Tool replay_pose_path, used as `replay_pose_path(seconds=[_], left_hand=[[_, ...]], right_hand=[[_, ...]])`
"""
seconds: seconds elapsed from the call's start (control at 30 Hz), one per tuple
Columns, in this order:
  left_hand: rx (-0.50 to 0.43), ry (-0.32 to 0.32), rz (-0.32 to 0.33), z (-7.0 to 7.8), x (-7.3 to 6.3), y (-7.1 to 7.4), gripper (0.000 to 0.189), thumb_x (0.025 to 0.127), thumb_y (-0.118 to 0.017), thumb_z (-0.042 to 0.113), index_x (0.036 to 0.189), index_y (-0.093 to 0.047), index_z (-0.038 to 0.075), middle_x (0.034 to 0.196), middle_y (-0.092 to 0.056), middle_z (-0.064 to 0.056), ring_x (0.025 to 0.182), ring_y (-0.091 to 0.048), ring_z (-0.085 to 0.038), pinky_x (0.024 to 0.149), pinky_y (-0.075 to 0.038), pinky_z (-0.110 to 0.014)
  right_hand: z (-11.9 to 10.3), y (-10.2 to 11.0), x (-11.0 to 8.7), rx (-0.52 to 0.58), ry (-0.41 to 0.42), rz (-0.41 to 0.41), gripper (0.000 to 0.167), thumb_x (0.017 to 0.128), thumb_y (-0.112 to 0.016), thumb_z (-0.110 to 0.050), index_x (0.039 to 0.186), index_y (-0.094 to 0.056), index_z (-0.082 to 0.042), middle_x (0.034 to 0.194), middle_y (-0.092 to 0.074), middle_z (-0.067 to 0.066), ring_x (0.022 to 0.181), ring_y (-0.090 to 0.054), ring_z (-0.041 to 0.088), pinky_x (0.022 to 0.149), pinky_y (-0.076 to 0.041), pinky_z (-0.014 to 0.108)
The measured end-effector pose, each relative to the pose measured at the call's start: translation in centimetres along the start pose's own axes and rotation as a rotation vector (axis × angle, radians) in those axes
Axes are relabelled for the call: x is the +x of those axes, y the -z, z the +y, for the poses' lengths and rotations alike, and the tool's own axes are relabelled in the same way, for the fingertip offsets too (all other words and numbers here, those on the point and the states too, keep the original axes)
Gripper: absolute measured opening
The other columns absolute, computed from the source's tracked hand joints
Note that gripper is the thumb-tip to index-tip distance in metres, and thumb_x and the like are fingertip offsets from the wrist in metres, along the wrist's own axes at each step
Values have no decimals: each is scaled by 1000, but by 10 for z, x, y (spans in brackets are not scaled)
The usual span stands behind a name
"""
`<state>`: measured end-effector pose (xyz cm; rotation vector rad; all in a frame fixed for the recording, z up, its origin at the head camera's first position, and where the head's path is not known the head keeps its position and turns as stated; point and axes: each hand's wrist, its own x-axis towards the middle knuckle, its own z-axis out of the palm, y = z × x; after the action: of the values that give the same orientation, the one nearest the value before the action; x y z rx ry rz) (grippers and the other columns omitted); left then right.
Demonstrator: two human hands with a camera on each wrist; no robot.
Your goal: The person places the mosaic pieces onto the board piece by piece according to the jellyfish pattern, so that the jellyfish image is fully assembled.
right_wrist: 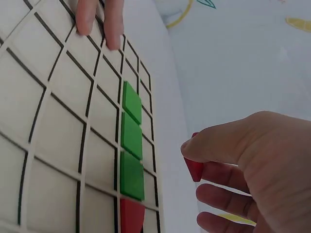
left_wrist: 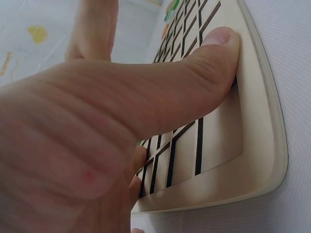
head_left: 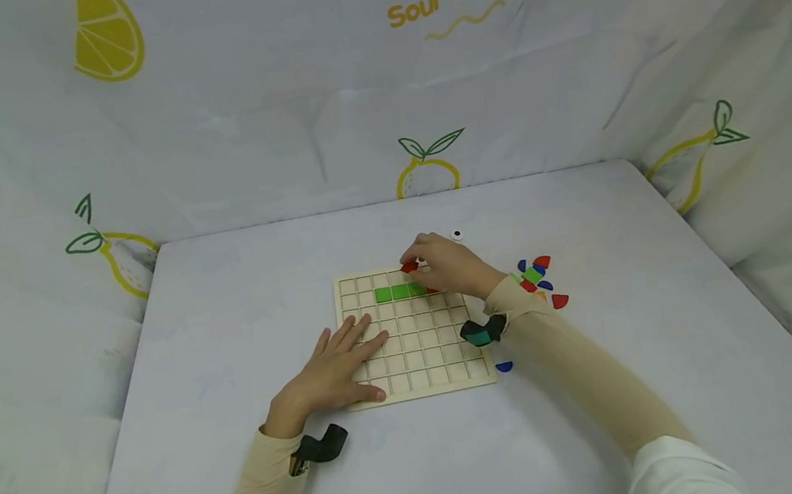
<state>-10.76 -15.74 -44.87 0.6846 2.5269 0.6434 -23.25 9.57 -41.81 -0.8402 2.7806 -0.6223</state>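
Observation:
My left hand (head_left: 333,372) lies spread on a pale wooden grid board (head_left: 414,359), its thumb pressing near the front edge in the left wrist view. Over the board's far edge, my right hand (head_left: 445,264) pinches a red piece (right_wrist: 194,162) between thumb and fingers, held above the board. Three green square tiles (right_wrist: 131,136) sit side by side in a row of cells. At the row's end lies another red piece (right_wrist: 131,216), partly covered by the right hand in the head view.
Right of the board lies a loose group of small red, blue, green and orange pieces (head_left: 533,274). A blue half-round piece (head_left: 504,367) rests beside the front right corner. Behind the right hand is a small white piece with a dark dot (head_left: 456,234).

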Motion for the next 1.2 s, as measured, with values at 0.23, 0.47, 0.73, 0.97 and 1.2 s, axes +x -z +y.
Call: replay_pose_path(seconds=[0.23, 0.47, 0.73, 0.97, 1.2], left_hand=[[3, 9, -6, -1, 0, 0, 89, 86, -78, 43, 160, -34, 21, 172, -8, -12, 160, 0, -36, 126, -1, -65], [3, -2, -3, -1, 0, 1, 89, 86, -78, 44, 159, -34, 20, 172, -9, -12, 160, 0, -37, 125, -2, -66], [9, -16, 0, -3, -1, 0, 87, 87, -76, 45, 159, -34, 20, 172, -9, -12, 160, 0, -37, 125, -2, -67], [-5, -20, 5, -2, -2, 0, 86, 87, -77, 43, 159, -35, 19, 172, -11, -15, 160, -1, -38, 125, -1, -66], [0, -14, -3, -1, -2, 2, 86, 88, -76, 43, 159, -34, 19, 172, -9, -14, 160, 1, -38, 125, -1, -66]], right_hand=[[-27, -17, 16, -47, 111, -17, 27, 96, -69, -20, 120, -74, -9, 114, -69, 7, 103, -62, 23, 91, -55, 37], [-42, -31, 29, -94, 132, -80, 27, 97, -68, -19, 123, -73, -13, 119, -69, 4, 109, -61, 23, 97, -52, 39], [-49, -43, 35, -112, 158, -118, 26, 98, -65, -19, 122, -72, -14, 121, -68, 3, 111, -59, 23, 98, -50, 39], [-51, -47, 37, -155, 179, -132, 24, 99, -66, -20, 121, -72, -14, 120, -69, 3, 112, -59, 23, 101, -49, 42], [-49, -47, 36, -192, 195, -115, 19, 98, -68, -20, 116, -74, -17, 118, -70, -1, 113, -59, 22, 99, -49, 42]])
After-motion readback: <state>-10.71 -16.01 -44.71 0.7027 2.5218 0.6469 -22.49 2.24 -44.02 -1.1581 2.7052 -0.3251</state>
